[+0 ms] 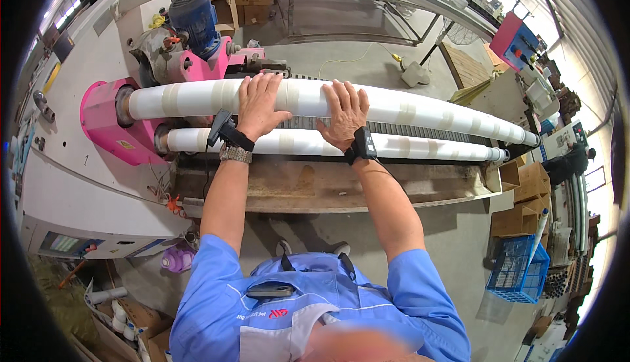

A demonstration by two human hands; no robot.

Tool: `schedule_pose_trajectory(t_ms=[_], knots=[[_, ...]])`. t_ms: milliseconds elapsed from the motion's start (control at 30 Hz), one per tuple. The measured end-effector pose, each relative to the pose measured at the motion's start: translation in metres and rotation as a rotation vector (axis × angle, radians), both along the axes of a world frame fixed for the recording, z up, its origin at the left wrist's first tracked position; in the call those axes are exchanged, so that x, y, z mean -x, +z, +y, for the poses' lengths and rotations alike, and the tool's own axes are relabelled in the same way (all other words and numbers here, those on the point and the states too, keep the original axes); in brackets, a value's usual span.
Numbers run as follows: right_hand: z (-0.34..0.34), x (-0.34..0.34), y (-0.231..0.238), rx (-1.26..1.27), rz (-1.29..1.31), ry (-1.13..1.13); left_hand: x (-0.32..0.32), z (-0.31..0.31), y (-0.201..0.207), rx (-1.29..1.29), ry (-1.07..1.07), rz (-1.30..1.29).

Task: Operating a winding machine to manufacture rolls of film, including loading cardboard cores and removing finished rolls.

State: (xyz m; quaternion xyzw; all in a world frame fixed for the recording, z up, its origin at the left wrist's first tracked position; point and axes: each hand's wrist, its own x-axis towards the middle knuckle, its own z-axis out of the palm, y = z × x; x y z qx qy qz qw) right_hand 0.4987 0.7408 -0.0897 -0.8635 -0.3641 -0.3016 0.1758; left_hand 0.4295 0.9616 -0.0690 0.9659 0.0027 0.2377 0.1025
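Two long white rollers [203, 98] with beige tape bands run left to right across a machine, one behind the other. My left hand [261, 107] lies flat on the far roller, fingers stretched over its top. To its right, my right hand [345, 113] rests on the same roller with its fingers spread. Below my wrists passes the nearer white roller [289, 141], its middle partly covered by them. Between the rollers shows a dark ribbed strip [394, 130]. Both rollers fit into a pink end housing [108, 122] at the left.
A blue motor [194, 21] stands behind the pink housing. Along the near side runs a stained metal trough [315, 185]. At the right are a pink-and-blue control box [515, 42], cardboard boxes [525, 198] and a blue crate [518, 267]. A purple jug [177, 258] sits at lower left.
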Motion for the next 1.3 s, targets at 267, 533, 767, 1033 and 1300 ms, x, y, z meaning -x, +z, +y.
schedule_pose_trajectory(t_ms=[267, 533, 767, 1033, 1300], knots=[[0.004, 0.000, -0.002, 0.026, -0.005, -0.008, 0.003, 0.004, -0.001, 0.018, -0.007, -0.023], [0.005, 0.002, 0.000, 0.089, -0.026, 0.003, 0.004, 0.006, -0.004, -0.020, 0.014, -0.085], [0.009, 0.005, 0.000, 0.095, -0.047, -0.007, 0.002, 0.005, -0.006, -0.025, 0.068, -0.083], [0.008, 0.004, -0.001, 0.118, -0.069, -0.003, 0.002, 0.003, -0.007, -0.034, 0.075, -0.076], [0.009, 0.008, -0.002, 0.107, -0.074, -0.004, 0.006, 0.002, -0.008, -0.028, 0.079, -0.087]])
